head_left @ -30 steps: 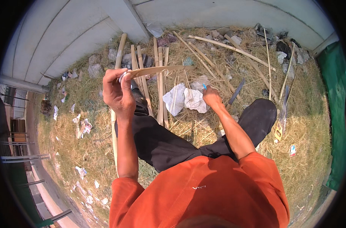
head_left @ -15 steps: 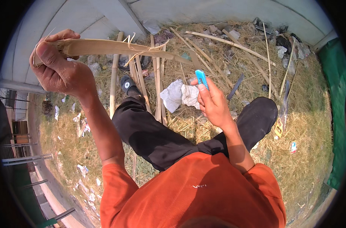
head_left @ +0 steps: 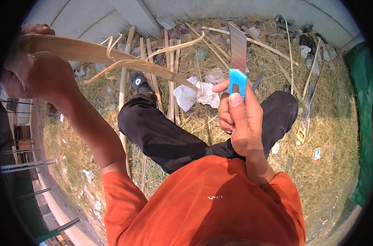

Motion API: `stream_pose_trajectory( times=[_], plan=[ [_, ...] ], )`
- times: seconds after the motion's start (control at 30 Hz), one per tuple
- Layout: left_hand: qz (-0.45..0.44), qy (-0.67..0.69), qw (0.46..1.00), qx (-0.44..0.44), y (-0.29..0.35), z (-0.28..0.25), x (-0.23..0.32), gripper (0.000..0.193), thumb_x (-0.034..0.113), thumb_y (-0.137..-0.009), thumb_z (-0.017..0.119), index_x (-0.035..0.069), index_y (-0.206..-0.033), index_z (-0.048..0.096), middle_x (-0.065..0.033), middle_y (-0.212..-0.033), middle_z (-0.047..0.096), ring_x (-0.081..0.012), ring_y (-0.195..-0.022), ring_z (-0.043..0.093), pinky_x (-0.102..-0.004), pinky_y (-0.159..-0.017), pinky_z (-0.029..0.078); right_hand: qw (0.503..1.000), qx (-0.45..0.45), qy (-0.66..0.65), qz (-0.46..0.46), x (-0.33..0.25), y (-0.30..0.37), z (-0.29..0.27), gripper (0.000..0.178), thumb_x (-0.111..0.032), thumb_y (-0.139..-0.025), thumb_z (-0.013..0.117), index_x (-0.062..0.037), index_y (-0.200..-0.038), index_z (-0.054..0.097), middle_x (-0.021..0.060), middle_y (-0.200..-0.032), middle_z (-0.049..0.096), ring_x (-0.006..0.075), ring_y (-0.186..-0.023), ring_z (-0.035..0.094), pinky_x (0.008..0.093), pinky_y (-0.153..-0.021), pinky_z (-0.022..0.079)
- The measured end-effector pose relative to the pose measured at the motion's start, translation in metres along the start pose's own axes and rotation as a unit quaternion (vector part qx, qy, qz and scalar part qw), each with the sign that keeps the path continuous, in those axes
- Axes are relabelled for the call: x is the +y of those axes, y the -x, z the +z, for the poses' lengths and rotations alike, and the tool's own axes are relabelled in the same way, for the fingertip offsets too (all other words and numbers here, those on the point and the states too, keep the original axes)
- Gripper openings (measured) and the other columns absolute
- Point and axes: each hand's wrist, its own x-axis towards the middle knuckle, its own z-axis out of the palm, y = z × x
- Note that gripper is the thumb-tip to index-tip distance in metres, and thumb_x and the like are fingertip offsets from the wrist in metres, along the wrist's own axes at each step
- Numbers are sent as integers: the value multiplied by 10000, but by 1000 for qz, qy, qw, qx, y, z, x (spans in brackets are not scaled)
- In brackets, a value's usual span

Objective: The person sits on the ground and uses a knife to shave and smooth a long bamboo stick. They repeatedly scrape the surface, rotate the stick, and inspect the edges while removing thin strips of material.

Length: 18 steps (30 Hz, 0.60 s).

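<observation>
At the upper left, my left hand (head_left: 41, 76) is closed around the thick end of a split bamboo strip (head_left: 88, 51). The strip slants down to the right, its narrow end reaching over the white lumps. Thin curled shavings (head_left: 164, 49) still hang from its middle. My right hand (head_left: 244, 119) grips a blue utility knife (head_left: 237, 82), thumb on the handle. Its wide blade is extended, points up and away from me, and stands apart from the strip, to the right of its narrow end.
Several bamboo strips (head_left: 171, 82) and a round pole (head_left: 123, 88) lie between my legs and the concrete wall (head_left: 219, 10). White crumpled lumps (head_left: 185, 97) rest on the dry grass. A yellow-handled saw (head_left: 302, 132) lies by my right knee; a green sheet (head_left: 360, 123) hangs at right.
The knife has moved right and turned upright, away from the strip. My left hand has moved left and closer to the camera, the bamboo strip with it.
</observation>
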Motion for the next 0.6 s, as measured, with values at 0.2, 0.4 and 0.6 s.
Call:
stream_pose_trajectory(
  times=[0.2, 0.4, 0.6],
  plan=[
    [55, -85, 993, 55, 23, 34, 41, 348, 299, -985, 441, -19, -947, 577, -183, -724, 654, -208, -689, 652, -307, -648, 522, 970, -60, 190, -140, -24, 14, 44, 161, -111, -966, 483, -5, -1086, 504, 59, -618, 501, 128, -514, 502, 294, -475, 390],
    [17, -45, 993, 104, 27, 68, 65, 296, 277, -957, 565, 0, -857, 596, -94, -661, 641, -128, -597, 637, -226, -542, 478, 945, -9, 167, -279, -47, 34, 55, 190, -133, -968, 477, 28, -1069, 490, 37, -682, 513, 60, -504, 440, 236, -470, 358],
    [15, -56, 996, 72, 18, 79, 66, 287, 298, -959, 563, 24, -887, 607, -28, -715, 615, -103, -619, 638, -220, -535, 460, 954, -8, 87, -287, -56, 53, 47, 213, -123, -967, 470, 58, -1079, 477, 107, -672, 548, 193, -507, 535, 302, -481, 416]
  ],
)
